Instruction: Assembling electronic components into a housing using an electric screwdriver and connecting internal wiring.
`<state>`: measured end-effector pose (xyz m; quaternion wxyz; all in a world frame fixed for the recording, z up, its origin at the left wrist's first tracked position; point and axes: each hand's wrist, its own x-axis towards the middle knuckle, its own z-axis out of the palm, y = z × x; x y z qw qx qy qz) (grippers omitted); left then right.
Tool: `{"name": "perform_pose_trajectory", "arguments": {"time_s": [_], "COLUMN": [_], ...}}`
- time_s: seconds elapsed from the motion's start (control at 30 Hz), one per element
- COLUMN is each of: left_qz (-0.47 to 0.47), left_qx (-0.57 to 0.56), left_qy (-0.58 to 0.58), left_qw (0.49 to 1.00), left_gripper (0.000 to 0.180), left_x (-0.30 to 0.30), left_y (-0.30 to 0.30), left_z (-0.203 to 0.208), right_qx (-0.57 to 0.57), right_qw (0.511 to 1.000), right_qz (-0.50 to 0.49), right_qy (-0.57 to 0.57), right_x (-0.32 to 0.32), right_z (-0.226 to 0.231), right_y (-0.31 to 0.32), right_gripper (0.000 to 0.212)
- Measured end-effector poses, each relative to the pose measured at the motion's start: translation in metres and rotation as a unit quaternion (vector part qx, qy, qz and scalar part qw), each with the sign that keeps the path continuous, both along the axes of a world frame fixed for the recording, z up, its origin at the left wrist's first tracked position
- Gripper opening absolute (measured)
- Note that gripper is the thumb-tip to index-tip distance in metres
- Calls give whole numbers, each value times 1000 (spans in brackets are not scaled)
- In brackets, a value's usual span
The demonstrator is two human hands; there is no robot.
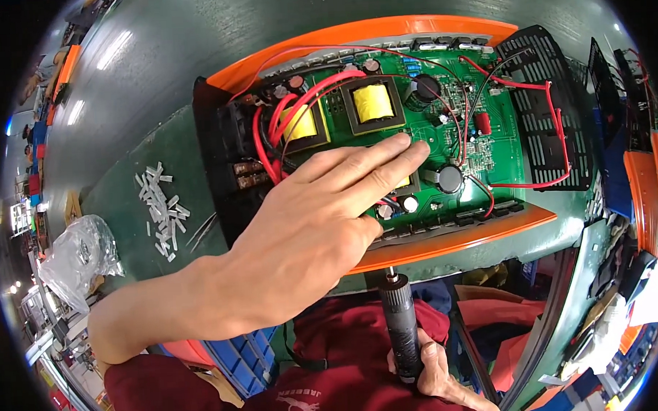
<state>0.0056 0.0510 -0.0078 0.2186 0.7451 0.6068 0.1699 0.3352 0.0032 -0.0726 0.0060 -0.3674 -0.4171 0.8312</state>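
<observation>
My left hand (322, 213) lies palm down across an opened electronic unit, fingers stretched forward over its green circuit board (507, 152). The thumb is near the front edge of the orange metal case (453, 239). My right hand (435, 368) grips a black electric screwdriver (400, 319) by its lower body. Its bit points up at the case's near orange side; whether it sits in a screw is hidden. Yellow-wound transformers (373, 102), thick red wires (260, 143) and capacitors (450, 179) show around the left fingers. Black end panels (550, 118) close both ends.
Left of the unit, a pile of small pale grey pieces (162, 204) lies on the green bench (138, 245), with a clear plastic bag (84, 257) beyond. A blue crate (244, 357) stands below the bench. Another orange case (642, 194) is at the far right.
</observation>
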Motion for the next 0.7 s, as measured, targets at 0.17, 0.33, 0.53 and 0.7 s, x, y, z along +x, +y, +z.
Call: {"name": "perform_pose_trajectory", "arguments": {"time_s": [0.17, 0.33, 0.53, 0.7], "left_qz": [-7, 13, -5, 153], "left_qx": [-6, -14, 110, 258], "left_qy": [-11, 1, 33, 45], "left_qw": [1000, 1000, 993, 953], "left_gripper": [15, 9, 19, 25], "left_x": [-2, -2, 4, -37], "left_y": [1, -5, -10, -59], "left_z": [1, 4, -11, 12], "right_qx": [3, -172, -179, 69], "right_qw": [1000, 984, 984, 986], "right_qz": [-24, 19, -1, -31], "right_qy": [-1, 50, -20, -150], "right_x": [0, -9, 11, 28], "right_z": [-8, -15, -2, -12], "right_y": [-6, 11, 8, 11], "right_gripper": [75, 95, 106, 62]}}
